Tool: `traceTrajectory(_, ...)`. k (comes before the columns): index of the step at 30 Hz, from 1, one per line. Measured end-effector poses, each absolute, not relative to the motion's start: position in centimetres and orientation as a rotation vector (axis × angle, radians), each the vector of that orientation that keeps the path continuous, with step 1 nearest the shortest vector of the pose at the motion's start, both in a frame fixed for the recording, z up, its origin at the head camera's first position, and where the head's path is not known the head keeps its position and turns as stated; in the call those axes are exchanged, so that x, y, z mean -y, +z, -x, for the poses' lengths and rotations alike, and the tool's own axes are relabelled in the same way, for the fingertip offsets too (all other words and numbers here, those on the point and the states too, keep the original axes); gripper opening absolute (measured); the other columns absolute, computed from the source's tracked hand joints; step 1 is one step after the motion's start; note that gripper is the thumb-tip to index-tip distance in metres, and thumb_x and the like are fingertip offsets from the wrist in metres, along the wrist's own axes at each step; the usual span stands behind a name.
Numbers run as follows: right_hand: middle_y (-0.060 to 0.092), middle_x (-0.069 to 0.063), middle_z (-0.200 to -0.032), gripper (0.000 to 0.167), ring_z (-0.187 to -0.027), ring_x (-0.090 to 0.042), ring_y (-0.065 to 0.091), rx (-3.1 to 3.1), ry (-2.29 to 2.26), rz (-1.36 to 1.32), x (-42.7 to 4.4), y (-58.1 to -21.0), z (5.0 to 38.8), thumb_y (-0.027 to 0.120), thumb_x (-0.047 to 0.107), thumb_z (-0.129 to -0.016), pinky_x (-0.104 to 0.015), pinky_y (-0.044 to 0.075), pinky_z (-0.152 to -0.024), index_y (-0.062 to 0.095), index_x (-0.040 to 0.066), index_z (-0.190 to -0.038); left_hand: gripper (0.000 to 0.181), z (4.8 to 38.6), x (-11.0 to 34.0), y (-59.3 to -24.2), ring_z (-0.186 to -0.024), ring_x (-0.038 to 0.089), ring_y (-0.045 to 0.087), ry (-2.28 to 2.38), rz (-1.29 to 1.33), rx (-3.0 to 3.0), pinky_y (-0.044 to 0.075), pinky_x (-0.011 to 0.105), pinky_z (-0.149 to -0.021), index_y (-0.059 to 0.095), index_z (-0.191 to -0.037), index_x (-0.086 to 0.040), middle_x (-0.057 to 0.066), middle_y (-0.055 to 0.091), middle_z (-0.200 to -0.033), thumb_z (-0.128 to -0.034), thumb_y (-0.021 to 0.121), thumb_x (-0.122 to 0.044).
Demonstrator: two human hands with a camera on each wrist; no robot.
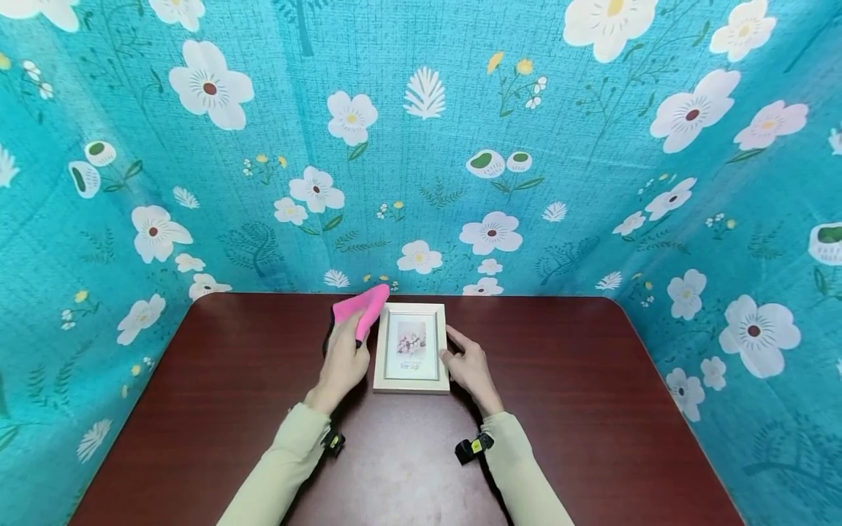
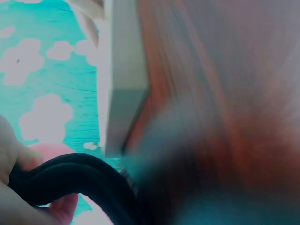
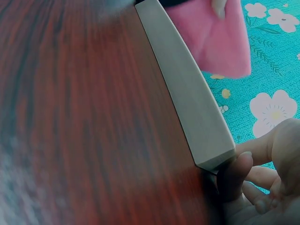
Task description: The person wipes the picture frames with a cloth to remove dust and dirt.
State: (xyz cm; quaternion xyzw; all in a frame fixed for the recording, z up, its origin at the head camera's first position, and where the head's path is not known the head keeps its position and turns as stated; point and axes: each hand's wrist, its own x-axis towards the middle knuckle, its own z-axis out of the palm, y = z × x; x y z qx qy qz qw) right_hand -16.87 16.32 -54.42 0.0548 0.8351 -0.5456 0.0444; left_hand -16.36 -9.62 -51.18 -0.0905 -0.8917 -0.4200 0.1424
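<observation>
A cream picture frame (image 1: pixel 413 347) with a blossom print lies face up on the table, towards its far edge. Just left of it, my left hand (image 1: pixel 343 359) grips a pink cloth (image 1: pixel 372 305) with black edging, and part of the cloth sticks up beyond the fingers. In the left wrist view, the black edging (image 2: pixel 79 173) bends out of the hand close to a corner of the frame (image 2: pixel 127 51). My right hand (image 1: pixel 472 369) holds the frame's right side. The right wrist view shows the thumb and fingers (image 3: pixel 236 171) at the near corner of its pale side.
A dark red-brown wooden table (image 1: pixel 566 394) extends around the frame on every side. Behind and beside it hangs a turquoise floral curtain (image 1: pixel 421 183). Each wrist carries a small black camera, such as the one (image 1: pixel 473 447) on the right.
</observation>
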Motion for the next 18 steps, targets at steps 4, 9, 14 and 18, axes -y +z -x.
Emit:
traceTrajectory(4,0.069,-0.011,-0.139,0.058,-0.047,-0.01,0.042,-2.56,-1.663,-0.164,-16.2,-54.7,16.9,0.068,0.013,-0.102,-0.026,0.037,-0.047,0.056,0.023,-0.158,0.064,18.7,8.7,-52.0,-0.147,0.041,0.049,-1.109,0.325,2.687,0.038,0.053,-0.124,0.05,-0.155,0.002,0.021,0.056,-0.157,-0.0927,0.055,0.013)
traceTrajectory(9,0.069,-0.012,-0.139,0.058,-0.046,-0.01,0.045,-2.518,-1.681,-0.145,-16.2,-54.8,16.8,0.068,0.013,-0.102,-0.026,0.039,-0.047,0.055,0.023,-0.159,0.066,19.9,7.9,-52.0,-0.15,0.039,0.044,-0.883,0.452,2.943,0.037,0.049,-0.125,0.046,-0.159,0.001,0.019,0.048,-0.164,-0.0952,0.056,0.011)
traceTrajectory(14,0.066,-0.012,-0.146,0.059,-0.047,-0.011,0.048,-2.524,-1.713,-0.153,-16.3,-54.6,16.8,0.069,0.011,-0.101,-0.027,0.044,-0.048,0.055,0.02,-0.158,0.058,20.1,7.5,-51.6,-0.145,0.039,0.049,-0.754,0.529,2.99,0.042,0.048,-0.122,0.051,-0.156,0.001,0.019,0.052,-0.161,-0.0981,0.058,0.008)
traceTrajectory(18,0.066,-0.012,-0.146,0.059,-0.047,-0.011,0.048,-2.53,-1.706,-0.162,-16.4,-54.4,16.8,0.069,0.011,-0.101,-0.026,0.043,-0.049,0.056,0.019,-0.158,0.055,19.9,7.4,-51.3,-0.138,0.039,0.055,-0.709,0.558,2.984,0.045,0.048,-0.118,0.055,-0.152,0.0,0.018,0.058,-0.155,-0.0986,0.062,0.006)
